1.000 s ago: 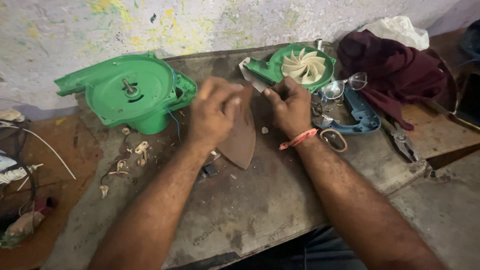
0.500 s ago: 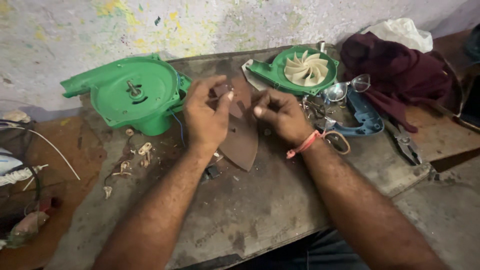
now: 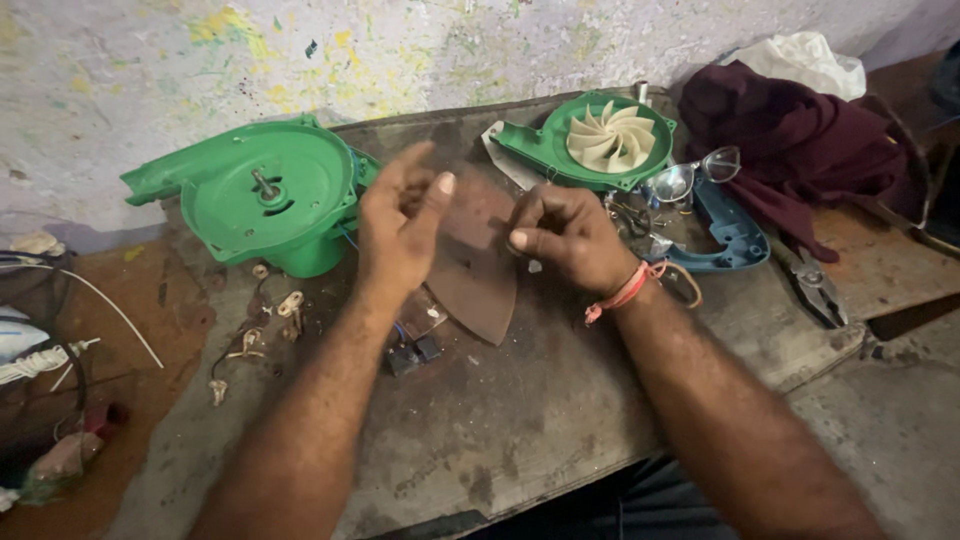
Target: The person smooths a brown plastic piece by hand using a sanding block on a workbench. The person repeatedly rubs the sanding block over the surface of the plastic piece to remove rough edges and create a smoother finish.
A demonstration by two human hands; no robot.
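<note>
Here, left hand [image 3: 400, 225] fingers [image 3: 432, 205] spread, empty.

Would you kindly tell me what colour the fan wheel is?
The fan wheel is cream-white, set in a green housing; head view.

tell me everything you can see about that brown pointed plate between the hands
The brown plate is flat, shaped like an iron's sole, rusty and dull like worn metal. It lies flat on the workbench, tip pointing toward the person. The left hand hovers over its left edge, the right hand over its right; whether either touches it is unclear.
</note>
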